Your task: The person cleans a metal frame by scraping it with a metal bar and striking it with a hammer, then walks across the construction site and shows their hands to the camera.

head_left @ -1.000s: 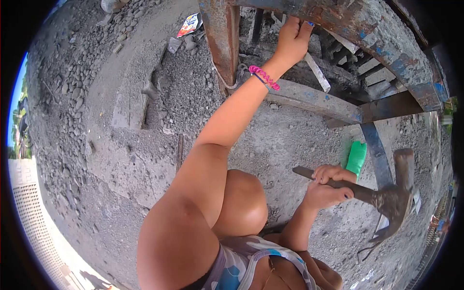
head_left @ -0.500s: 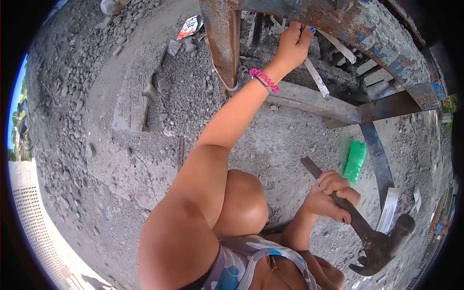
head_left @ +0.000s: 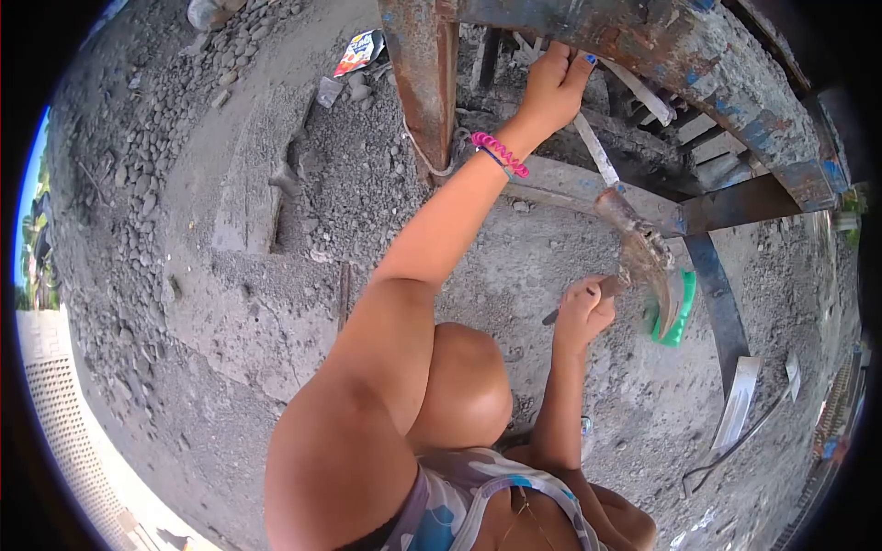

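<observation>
My left hand [head_left: 558, 81], with a pink coil bracelet at the wrist, is closed round a narrow pale flat bar [head_left: 595, 147] inside the rusty metal frame [head_left: 424, 87]. The bar's upper part is hidden by the hand and the frame's beam. My right hand [head_left: 586, 312] is wrapped round the handle of a claw hammer [head_left: 643, 257]. The hammer's face is right at the bar's lower end, and its claw points down across a green plastic bottle [head_left: 684, 308] on the ground.
Another pale strip [head_left: 643, 96] sticks out beneath the frame's top beam. A dark metal leg [head_left: 717, 303] runs down to a light metal piece [head_left: 738, 399] at right. A torn wrapper [head_left: 359, 52] and loose stones [head_left: 138, 174] lie to the left.
My right hand has swung the hammer up, bringing its head from the lower right to the bar's lower end. My left hand stays nearly still on the bar.
</observation>
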{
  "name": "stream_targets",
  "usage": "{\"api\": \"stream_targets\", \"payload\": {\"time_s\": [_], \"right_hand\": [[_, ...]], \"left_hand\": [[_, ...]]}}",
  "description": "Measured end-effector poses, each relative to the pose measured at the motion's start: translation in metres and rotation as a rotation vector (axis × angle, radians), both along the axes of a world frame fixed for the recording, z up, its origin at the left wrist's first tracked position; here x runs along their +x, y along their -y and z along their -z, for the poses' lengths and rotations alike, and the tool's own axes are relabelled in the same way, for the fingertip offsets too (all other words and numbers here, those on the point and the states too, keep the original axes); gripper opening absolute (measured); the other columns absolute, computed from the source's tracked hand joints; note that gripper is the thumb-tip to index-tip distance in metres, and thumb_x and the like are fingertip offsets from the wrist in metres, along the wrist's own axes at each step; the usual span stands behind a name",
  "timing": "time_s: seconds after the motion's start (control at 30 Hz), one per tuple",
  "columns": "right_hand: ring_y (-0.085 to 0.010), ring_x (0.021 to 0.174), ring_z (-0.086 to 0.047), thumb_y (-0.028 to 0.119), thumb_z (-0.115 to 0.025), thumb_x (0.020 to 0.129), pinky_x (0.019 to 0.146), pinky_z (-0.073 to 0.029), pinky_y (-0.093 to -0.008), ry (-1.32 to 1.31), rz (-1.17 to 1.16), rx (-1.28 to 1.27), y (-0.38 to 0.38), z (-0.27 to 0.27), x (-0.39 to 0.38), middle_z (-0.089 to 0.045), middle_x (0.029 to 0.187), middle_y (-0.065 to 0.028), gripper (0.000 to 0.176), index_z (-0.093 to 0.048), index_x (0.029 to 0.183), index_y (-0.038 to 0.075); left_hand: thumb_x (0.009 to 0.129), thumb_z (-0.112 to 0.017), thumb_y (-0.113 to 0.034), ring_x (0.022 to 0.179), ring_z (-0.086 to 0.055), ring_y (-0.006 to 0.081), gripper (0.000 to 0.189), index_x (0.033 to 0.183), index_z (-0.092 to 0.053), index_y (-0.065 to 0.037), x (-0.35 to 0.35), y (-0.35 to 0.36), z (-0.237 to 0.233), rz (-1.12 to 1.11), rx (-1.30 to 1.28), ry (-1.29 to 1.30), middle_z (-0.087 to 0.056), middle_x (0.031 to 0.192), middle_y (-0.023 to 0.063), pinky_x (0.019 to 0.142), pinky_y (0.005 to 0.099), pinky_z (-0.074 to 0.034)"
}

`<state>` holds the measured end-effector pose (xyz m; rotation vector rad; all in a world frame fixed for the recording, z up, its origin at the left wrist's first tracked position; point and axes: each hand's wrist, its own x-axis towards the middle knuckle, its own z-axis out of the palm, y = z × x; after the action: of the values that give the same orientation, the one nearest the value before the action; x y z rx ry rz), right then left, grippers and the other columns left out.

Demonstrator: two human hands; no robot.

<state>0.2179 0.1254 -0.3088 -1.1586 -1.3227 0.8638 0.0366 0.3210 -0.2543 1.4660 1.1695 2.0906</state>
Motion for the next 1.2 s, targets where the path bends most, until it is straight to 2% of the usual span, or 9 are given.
{"api": "stream_targets", "payload": {"time_s": [0.3, 0.4, 0.53, 0.67, 0.77, 0.9, 1.03, 1.13, 1.2], "right_hand": [[-0.0077, 0.046, -0.038, 0.028, -0.053, 0.079, 0.043, -0.031, -0.0214, -0.636, -0.163, 0.473, 0.012, -0.051, -0.004, -0.044, 0.053, -0.0027, 0.033, -0.042, 0.064, 0.001], [-0.0097, 0.041, -0.035, 0.04, -0.044, 0.083, 0.038, -0.031, -0.0223, 0.057, -0.02, 0.09, 0.0, 0.001, 0.003, -0.036, 0.05, -0.0029, 0.038, -0.04, 0.073, 0.004], [-0.0096, 0.042, -0.038, 0.052, -0.048, 0.078, 0.039, -0.032, -0.0217, -0.247, 0.002, 0.159, 0.012, -0.046, 0.007, -0.04, 0.05, -0.0036, 0.052, -0.036, 0.065, 0.003], [-0.0099, 0.04, -0.037, 0.046, -0.048, 0.081, 0.038, -0.033, -0.0228, -0.493, -0.133, 0.642, 0.013, -0.059, 0.008, -0.04, 0.05, -0.0028, 0.048, -0.037, 0.065, 0.002], [-0.0092, 0.042, -0.038, 0.035, -0.049, 0.083, 0.038, -0.032, -0.022, 0.15, 0.039, 0.1, -0.003, -0.003, 0.007, -0.041, 0.052, -0.0017, 0.036, -0.042, 0.068, 0.002], [-0.0091, 0.043, -0.038, 0.03, -0.05, 0.082, 0.039, -0.033, -0.0231, -0.259, 0.004, 0.065, 0.012, -0.025, 0.014, -0.041, 0.052, -0.0013, 0.031, -0.044, 0.07, 0.002], [-0.0102, 0.039, -0.035, 0.027, -0.044, 0.085, 0.037, -0.032, -0.0232, -0.509, -0.236, 0.613, 0.017, -0.045, 0.016, -0.037, 0.05, -0.0022, 0.026, -0.038, 0.074, 0.004], [-0.0099, 0.038, -0.035, 0.027, -0.042, 0.086, 0.037, -0.032, -0.023, 0.179, 0.016, 0.275, -0.003, 0.018, 0.016, -0.036, 0.049, -0.0021, 0.026, -0.038, 0.074, 0.004], [-0.0097, 0.039, -0.034, 0.026, -0.041, 0.086, 0.037, -0.032, -0.0231, 0.164, 0.069, 0.164, -0.007, 0.027, 0.027, -0.035, 0.048, -0.002, 0.026, -0.037, 0.072, 0.004]], "left_hand": [[0.081, -0.051, -0.021, 0.049, -0.048, 0.0278, 0.025, 0.07, -0.045, 0.001, -0.006, 0.001, -0.01, -0.014, -0.08, -0.044, -0.048, 0.053, 0.0145, 0.046, 0.037, -0.035], [0.082, -0.05, -0.021, 0.051, -0.048, 0.0282, 0.022, 0.075, -0.046, 0.0, 0.003, 0.005, -0.003, -0.043, -0.039, -0.053, -0.049, 0.058, 0.0152, 0.047, 0.0362, -0.036], [0.083, -0.048, -0.021, 0.054, -0.049, 0.0277, 0.022, 0.087, -0.047, 0.0, 0.001, 0.009, -0.005, -0.045, -0.001, -0.106, -0.051, 0.062, 0.015, 0.05, 0.0353, -0.038], [0.083, -0.048, -0.021, 0.054, -0.05, 0.0257, 0.022, 0.087, -0.048, 0.0, -0.005, 0.006, -0.013, 0.007, -0.063, -0.086, -0.052, 0.062, 0.014, 0.05, 0.0342, -0.039], [0.083, -0.049, -0.021, 0.052, -0.049, 0.0245, 0.021, 0.085, -0.048, 0.0, 0.002, 0.009, -0.006, -0.023, -0.029, -0.076, -0.051, 0.06, 0.0131, 0.048, 0.0339, -0.038], [0.082, -0.05, -0.02, 0.051, -0.048, 0.0241, 0.021, 0.083, -0.048, 0.001, 0.005, 0.004, -0.004, -0.039, -0.039, -0.093, -0.051, 0.059, 0.0131, 0.047, 0.0338, -0.037], [0.081, -0.05, -0.02, 0.052, -0.048, 0.0278, 0.022, 0.083, -0.048, 0.001, -0.002, -0.003, -0.002, -0.046, -0.036, -0.114, -0.051, 0.06, 0.0139, 0.049, 0.036, -0.037], [0.082, -0.049, -0.021, 0.054, -0.048, 0.0309, 0.021, 0.082, -0.05, 0.0, -0.001, 0.002, -0.007, -0.03, -0.019, -0.082, -0.052, 0.061, 0.0151, 0.05, 0.0372, -0.037], [0.082, -0.048, -0.02, 0.056, -0.048, 0.0321, 0.02, 0.081, -0.052, 0.0, -0.005, -0.004, -0.014, -0.009, -0.047, -0.122, -0.052, 0.063, 0.0158, 0.051, 0.0374, -0.037]]}}
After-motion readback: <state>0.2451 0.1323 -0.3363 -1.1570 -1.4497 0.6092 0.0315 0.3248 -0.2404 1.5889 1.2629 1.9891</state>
